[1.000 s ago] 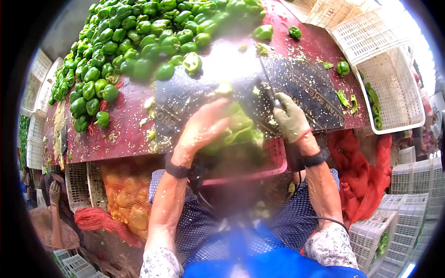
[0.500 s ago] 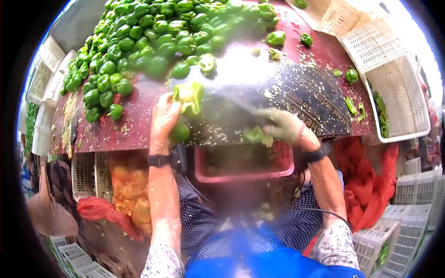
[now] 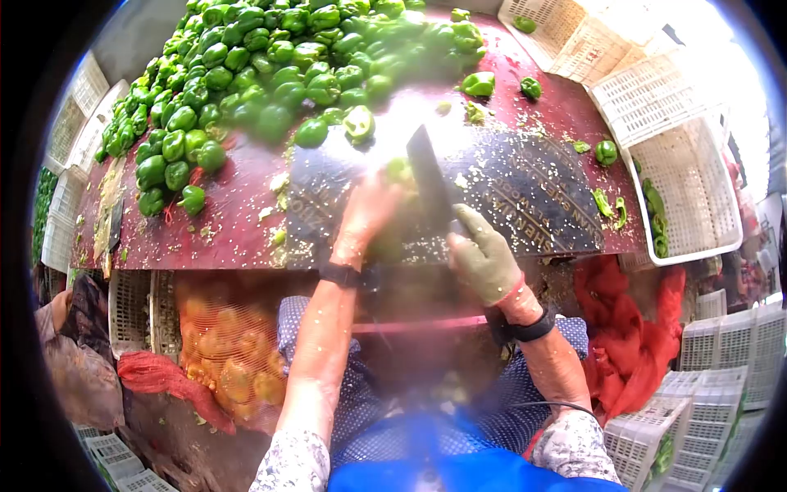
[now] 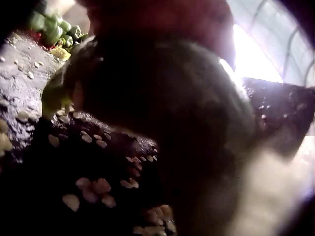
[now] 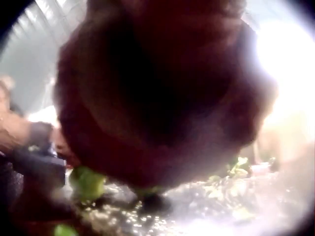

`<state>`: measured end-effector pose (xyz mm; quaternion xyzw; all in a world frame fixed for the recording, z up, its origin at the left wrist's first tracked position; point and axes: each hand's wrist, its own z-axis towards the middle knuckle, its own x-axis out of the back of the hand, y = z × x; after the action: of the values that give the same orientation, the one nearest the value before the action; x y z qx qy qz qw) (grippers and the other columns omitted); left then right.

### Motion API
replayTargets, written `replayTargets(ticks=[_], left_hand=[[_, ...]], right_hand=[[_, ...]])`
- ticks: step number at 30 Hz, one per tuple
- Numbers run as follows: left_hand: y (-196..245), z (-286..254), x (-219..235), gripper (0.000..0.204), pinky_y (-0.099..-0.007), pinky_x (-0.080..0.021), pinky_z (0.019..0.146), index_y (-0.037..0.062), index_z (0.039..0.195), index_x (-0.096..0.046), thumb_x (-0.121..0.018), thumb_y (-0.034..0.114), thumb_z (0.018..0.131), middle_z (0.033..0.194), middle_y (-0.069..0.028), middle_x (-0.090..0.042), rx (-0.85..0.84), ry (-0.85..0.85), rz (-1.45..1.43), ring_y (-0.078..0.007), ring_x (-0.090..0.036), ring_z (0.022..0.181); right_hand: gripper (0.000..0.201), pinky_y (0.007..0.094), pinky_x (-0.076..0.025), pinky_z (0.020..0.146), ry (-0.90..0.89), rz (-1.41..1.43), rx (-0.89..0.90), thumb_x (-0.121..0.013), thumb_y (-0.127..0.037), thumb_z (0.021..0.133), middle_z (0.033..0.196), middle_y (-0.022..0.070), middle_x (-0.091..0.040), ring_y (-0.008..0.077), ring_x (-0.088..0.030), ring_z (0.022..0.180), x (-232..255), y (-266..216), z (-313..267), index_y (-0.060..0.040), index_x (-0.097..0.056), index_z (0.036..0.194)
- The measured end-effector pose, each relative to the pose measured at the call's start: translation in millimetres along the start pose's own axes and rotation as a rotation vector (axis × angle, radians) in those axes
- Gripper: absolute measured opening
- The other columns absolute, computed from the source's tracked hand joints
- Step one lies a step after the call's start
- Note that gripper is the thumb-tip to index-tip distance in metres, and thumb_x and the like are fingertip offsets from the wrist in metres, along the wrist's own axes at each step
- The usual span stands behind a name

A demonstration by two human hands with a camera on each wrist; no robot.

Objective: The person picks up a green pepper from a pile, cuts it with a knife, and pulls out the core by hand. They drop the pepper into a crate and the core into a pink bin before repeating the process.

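Observation:
My gloved right hand [image 3: 488, 261] grips a broad-bladed knife [image 3: 430, 176] near the board's front edge, the blade pointing away from me. To its left, my bare left hand [image 3: 370, 209], blurred, holds a green bell pepper [image 4: 197, 83] low over the black board [image 3: 324, 184]. In the left wrist view the pepper appears dark and glossy under the hand, the knife blade [image 4: 283, 113] close at its right. Scattered seeds [image 4: 93, 189] lie on the board beneath. The right wrist view is mostly filled by the dark gloved hand, with green pepper [image 5: 87, 183] below it.
A large heap of green peppers [image 3: 246, 61] covers the back left of the red table [image 3: 238, 238]. A halved pepper [image 3: 358, 123] lies at the board's far edge. White crates [image 3: 684, 189] stand at the right, one with pepper strips. Below the table edge shows a pink tub's rim [image 3: 422, 324].
My left hand first moved left, showing a cut pepper, then came back to the board's middle. The knife, blurred half a second ago, now stands out beside the left hand.

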<state>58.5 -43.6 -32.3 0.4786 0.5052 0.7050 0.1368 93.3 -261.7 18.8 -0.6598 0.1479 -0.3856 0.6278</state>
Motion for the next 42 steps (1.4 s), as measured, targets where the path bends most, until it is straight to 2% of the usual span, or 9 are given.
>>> replayTargets(ticks=[5,9,14,19,24,27,30,36,42], left_hand=[[8,-11,1,0.052,-0.0388,-0.051,0.078,-0.0034,0.125,-0.046,-0.058,0.034,0.09,0.088,-0.0225,-0.068,0.009,-0.02,-0.128,-0.0308,-0.068,0.086],[26,-18,15,0.052,-0.0387,-0.05,0.082,-0.0048,0.123,-0.046,-0.056,0.034,0.091,0.095,-0.025,-0.067,0.065,-0.06,-0.164,-0.0345,-0.067,0.092],[9,-12,16,0.04,-0.0453,-0.052,0.08,-0.0011,0.121,-0.048,-0.047,0.022,0.088,0.098,-0.0272,-0.065,0.018,-0.006,-0.005,-0.039,-0.066,0.09],[7,-8,23,0.038,-0.0357,-0.053,0.068,-0.0003,0.12,-0.052,-0.045,0.016,0.086,0.093,-0.0157,-0.065,0.053,-0.09,-0.204,-0.0221,-0.065,0.079],[-20,-12,23,0.039,-0.0314,-0.051,0.068,0.0004,0.124,-0.05,-0.047,0.015,0.088,0.093,-0.0078,-0.064,-0.077,-0.04,-0.231,-0.0149,-0.061,0.077],[-4,-25,19,0.041,-0.0377,-0.052,0.073,0.0019,0.127,-0.048,-0.048,0.016,0.089,0.095,-0.018,-0.067,-0.134,-0.045,-0.064,-0.0266,-0.066,0.082],[25,-42,15,0.045,-0.0475,-0.051,0.076,0.0048,0.131,-0.044,-0.049,0.017,0.088,0.092,-0.0299,-0.064,-0.186,-0.106,0.072,-0.0426,-0.065,0.089],[23,-53,2,0.045,-0.0518,-0.049,0.062,0.0093,0.127,-0.043,-0.055,0.018,0.085,0.069,-0.023,-0.062,-0.353,-0.044,0.43,-0.0424,-0.063,0.065],[33,-45,18,0.064,-0.0448,-0.052,0.075,0.0073,0.14,-0.033,-0.06,0.014,0.083,0.094,-0.0206,-0.067,-0.302,-0.115,0.15,-0.0371,-0.066,0.088]], right_hand=[[0.043,0.0205,-0.039,0.051,0.104,-0.074,0.256,-0.048,-0.006,0.092,0.074,-0.0027,-0.052,0.0044,-0.045,0.058,-11,-47,0,0.0004,-0.045,0.134],[0.045,0.0202,-0.04,0.053,-0.156,-0.2,-0.168,-0.051,-0.011,0.091,0.076,-0.0031,-0.053,0.0045,-0.047,0.06,-14,11,31,-0.0031,-0.048,0.135],[0.038,0.037,-0.053,0.076,-0.3,-0.507,0.236,-0.06,-0.005,0.074,0.105,0.0221,-0.058,0.0335,-0.058,0.094,9,24,47,0.0049,-0.057,0.111],[0.048,0.0349,-0.051,0.076,0.09,-0.577,-0.06,-0.057,-0.02,0.088,0.098,0.0149,-0.066,0.0236,-0.066,0.09,23,-23,47,-0.0043,-0.051,0.133],[0.03,0.0418,-0.051,0.083,0.056,-1.154,-0.279,-0.061,-0.031,0.087,0.105,0.0124,-0.064,0.0332,-0.064,0.098,36,15,63,-0.0142,-0.062,0.112],[0.028,0.0392,-0.052,0.079,0.063,-0.882,0.06,-0.063,-0.028,0.086,0.104,0.0106,-0.065,0.0288,-0.065,0.093,21,-36,51,-0.0137,-0.062,0.11],[0.041,0.0355,-0.051,0.082,-0.063,-0.418,-0.087,-0.07,-0.031,0.082,0.106,0.0187,-0.065,0.0288,-0.065,0.097,3,-18,55,-0.0043,-0.061,0.112],[0.046,0.0339,-0.051,0.084,0.089,-0.207,0.039,-0.074,-0.021,0.079,0.109,0.0173,-0.064,0.0267,-0.064,0.097,-29,54,68,-0.0002,-0.056,0.117],[0.049,0.0331,-0.053,0.077,0.232,-0.221,0.043,-0.075,-0.019,0.075,0.101,0.0176,-0.067,0.0262,-0.067,0.088,-25,8,52,-0.001,-0.055,0.116]])
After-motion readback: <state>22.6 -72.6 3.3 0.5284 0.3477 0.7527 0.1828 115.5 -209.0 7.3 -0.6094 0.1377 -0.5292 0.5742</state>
